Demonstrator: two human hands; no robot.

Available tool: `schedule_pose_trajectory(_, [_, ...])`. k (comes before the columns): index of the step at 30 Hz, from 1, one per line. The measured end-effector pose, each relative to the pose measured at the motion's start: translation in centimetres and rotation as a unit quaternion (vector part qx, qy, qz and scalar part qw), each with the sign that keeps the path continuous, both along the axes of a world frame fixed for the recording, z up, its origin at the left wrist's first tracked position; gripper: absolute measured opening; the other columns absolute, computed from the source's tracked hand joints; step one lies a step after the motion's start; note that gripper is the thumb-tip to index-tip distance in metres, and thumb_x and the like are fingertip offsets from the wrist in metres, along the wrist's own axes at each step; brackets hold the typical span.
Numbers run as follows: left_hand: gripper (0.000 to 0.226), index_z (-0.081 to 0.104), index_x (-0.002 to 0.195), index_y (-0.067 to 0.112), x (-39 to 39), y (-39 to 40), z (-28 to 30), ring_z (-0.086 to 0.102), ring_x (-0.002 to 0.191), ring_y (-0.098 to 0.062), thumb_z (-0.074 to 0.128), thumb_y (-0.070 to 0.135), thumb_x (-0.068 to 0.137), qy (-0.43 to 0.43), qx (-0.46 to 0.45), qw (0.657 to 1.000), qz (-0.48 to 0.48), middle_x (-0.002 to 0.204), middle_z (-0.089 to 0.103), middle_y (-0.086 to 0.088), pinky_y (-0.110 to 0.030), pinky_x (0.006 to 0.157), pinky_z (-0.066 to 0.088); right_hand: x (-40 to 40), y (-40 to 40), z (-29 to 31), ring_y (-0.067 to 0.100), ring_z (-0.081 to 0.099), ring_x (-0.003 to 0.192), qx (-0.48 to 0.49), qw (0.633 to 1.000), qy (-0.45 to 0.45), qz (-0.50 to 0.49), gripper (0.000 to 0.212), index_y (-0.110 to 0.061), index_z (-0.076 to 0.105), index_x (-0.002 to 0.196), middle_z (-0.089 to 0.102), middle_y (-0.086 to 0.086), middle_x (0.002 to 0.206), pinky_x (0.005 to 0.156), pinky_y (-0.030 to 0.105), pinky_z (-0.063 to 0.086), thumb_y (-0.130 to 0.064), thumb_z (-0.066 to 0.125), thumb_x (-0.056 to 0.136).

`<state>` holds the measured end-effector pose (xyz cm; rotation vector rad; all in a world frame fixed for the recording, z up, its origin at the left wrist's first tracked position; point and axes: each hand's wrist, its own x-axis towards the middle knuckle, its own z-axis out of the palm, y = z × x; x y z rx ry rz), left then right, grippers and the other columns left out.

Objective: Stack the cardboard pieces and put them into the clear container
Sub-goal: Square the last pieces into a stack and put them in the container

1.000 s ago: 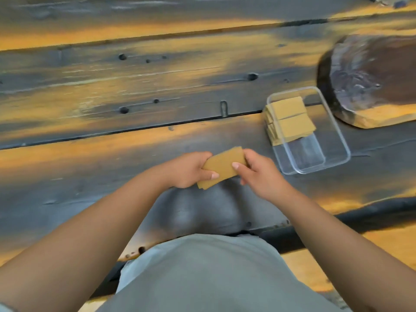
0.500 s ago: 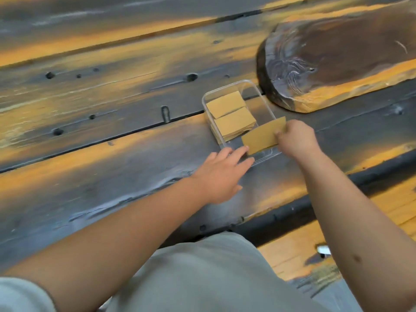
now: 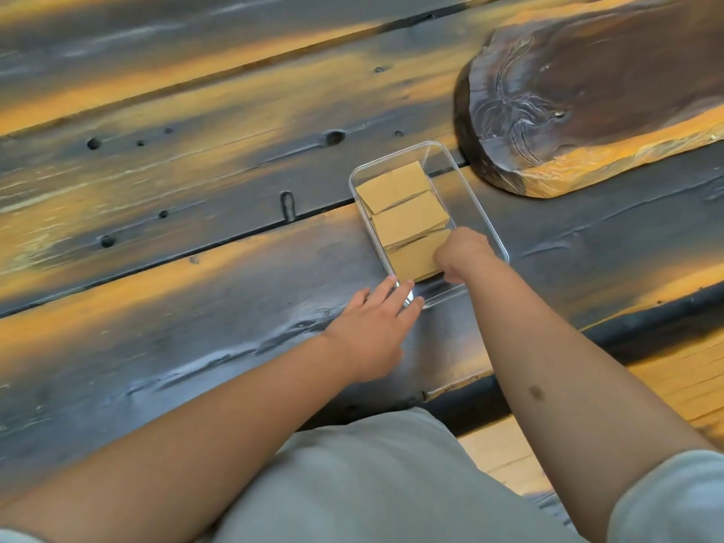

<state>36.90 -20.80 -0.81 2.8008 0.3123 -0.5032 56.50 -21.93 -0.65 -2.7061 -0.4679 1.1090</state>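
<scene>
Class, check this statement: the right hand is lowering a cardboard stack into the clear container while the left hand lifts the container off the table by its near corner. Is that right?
Not quite. The head view shows the left hand with straight fingers touching the near corner of the clear container, which sits on the table, not lifted. The right hand does hold the cardboard stack inside it.

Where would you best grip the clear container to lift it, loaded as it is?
Grip the clear container by its two long rims, coming from above. Its right wall is bare, and the left hand already rests at the near corner. The cardboard stacks fill the left side, so hold it level.
</scene>
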Motion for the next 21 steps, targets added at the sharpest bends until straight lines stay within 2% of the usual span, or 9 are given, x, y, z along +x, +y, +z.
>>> schedule_pose_trajectory(1, [0.078, 0.014, 0.149, 0.017, 0.0, 0.0, 0.0, 0.003, 0.146, -0.033, 0.058, 0.035, 0.088, 0.002, -0.002, 1.000, 0.000, 0.159, 0.009, -0.012, -0.050, 0.114, 0.021, -0.3, 0.0, 0.1, 0.030, 0.058, 0.074, -0.032, 0.999, -0.015, 0.030, 0.008, -0.001, 0.055, 0.083, 0.059, 0.018, 0.093, 0.053, 0.028, 0.043, -0.007, 0.050, 0.084])
schedule_pose_trajectory(3, [0.079, 0.013, 0.149, 0.017, 0.1, 0.0, 0.0, 0.002, 0.146, -0.033, 0.058, 0.036, 0.089, 0.008, -0.002, 1.000, -0.001, 0.160, 0.008, -0.012, -0.051, 0.114, 0.020, -0.3, 0.0, 0.0, 0.027, 0.055, 0.070, -0.062, 0.994, -0.042, 0.078, 0.013, -0.008, 0.048, 0.071, 0.055, 0.012, 0.086, 0.055, 0.029, 0.042, -0.011, 0.049, 0.083])
schedule_pose_trajectory(6, [0.077, 0.013, 0.150, 0.016, 0.2, 0.0, 0.3, 0.002, 0.146, -0.034, 0.056, 0.039, 0.090, 0.012, 0.002, 1.000, -0.005, 0.159, 0.008, -0.013, -0.051, 0.114, 0.019, -0.2, -0.2, 0.1, 0.027, 0.053, 0.078, -0.087, 0.986, -0.041, 0.139, 0.009, -0.009, 0.051, 0.081, 0.053, 0.010, 0.091, 0.062, 0.030, 0.042, -0.016, 0.051, 0.086])
schedule_pose_trajectory(9, [0.076, 0.018, 0.148, 0.015, 0.5, -0.1, 0.7, 0.010, 0.144, -0.032, 0.049, 0.053, 0.090, -0.012, 0.011, 1.000, 0.006, 0.157, 0.016, -0.012, -0.050, 0.112, 0.022, 0.9, -1.1, 0.4, 0.025, 0.051, 0.071, -0.088, 0.982, -0.041, 0.163, 0.015, -0.008, 0.046, 0.076, 0.053, 0.010, 0.090, 0.051, 0.026, 0.035, -0.016, 0.052, 0.087])
schedule_pose_trajectory(10, [0.074, 0.023, 0.146, 0.015, 0.7, -0.1, 0.9, 0.015, 0.142, -0.031, 0.045, 0.058, 0.090, -0.034, 0.014, 0.999, 0.016, 0.155, 0.022, -0.011, -0.049, 0.110, 0.024, 1.4, -1.4, 0.5, 0.026, 0.051, 0.074, -0.061, 0.985, -0.043, 0.153, 0.015, -0.007, 0.046, 0.079, 0.054, 0.011, 0.092, 0.048, 0.026, 0.032, -0.018, 0.053, 0.087])
schedule_pose_trajectory(12, [0.066, 0.036, 0.139, 0.015, 1.8, -0.1, 1.1, 0.024, 0.137, -0.028, 0.036, 0.061, 0.091, -0.075, 0.014, 0.997, 0.023, 0.148, 0.035, -0.008, -0.047, 0.106, 0.028, 2.4, -2.0, 0.7, 0.029, 0.052, 0.088, 0.017, 0.993, -0.038, 0.111, 0.022, -0.006, 0.049, 0.098, 0.054, 0.009, 0.101, 0.056, 0.027, 0.035, -0.027, 0.053, 0.090])
schedule_pose_trajectory(15, [0.063, 0.054, 0.123, 0.018, 4.7, 0.3, 1.1, 0.033, 0.127, -0.025, 0.020, 0.060, 0.093, -0.049, 0.013, 0.999, 0.019, 0.131, 0.048, -0.005, -0.044, 0.098, 0.028, 3.1, -1.4, 0.9, 0.024, 0.049, 0.110, 0.145, 0.989, 0.040, 0.011, 0.040, -0.014, 0.044, 0.122, 0.051, 0.005, 0.121, 0.086, 0.034, 0.038, -0.043, 0.046, 0.093])
schedule_pose_trajectory(17, [0.063, 0.061, 0.117, 0.022, 6.6, 0.5, 0.9, 0.036, 0.119, -0.026, 0.015, 0.058, 0.094, -0.010, 0.017, 1.000, 0.014, 0.124, 0.049, -0.005, -0.044, 0.092, 0.026, 3.1, -0.3, 1.1, 0.024, 0.037, 0.132, 0.183, 0.973, 0.127, -0.063, 0.062, -0.017, 0.033, 0.144, 0.038, 0.004, 0.147, 0.101, 0.040, 0.031, -0.054, 0.039, 0.095])
schedule_pose_trajectory(21, [0.063, 0.063, 0.117, 0.031, 9.5, 1.4, 0.1, 0.032, 0.110, -0.027, 0.009, 0.055, 0.097, 0.097, 0.045, 0.994, -0.015, 0.115, 0.038, -0.004, -0.045, 0.088, 0.024, 3.8, 1.5, 0.6, 0.022, 0.034, 0.136, 0.192, 0.940, 0.228, -0.166, 0.070, -0.021, 0.031, 0.148, 0.036, 0.002, 0.151, 0.095, 0.037, 0.028, -0.065, 0.031, 0.093])
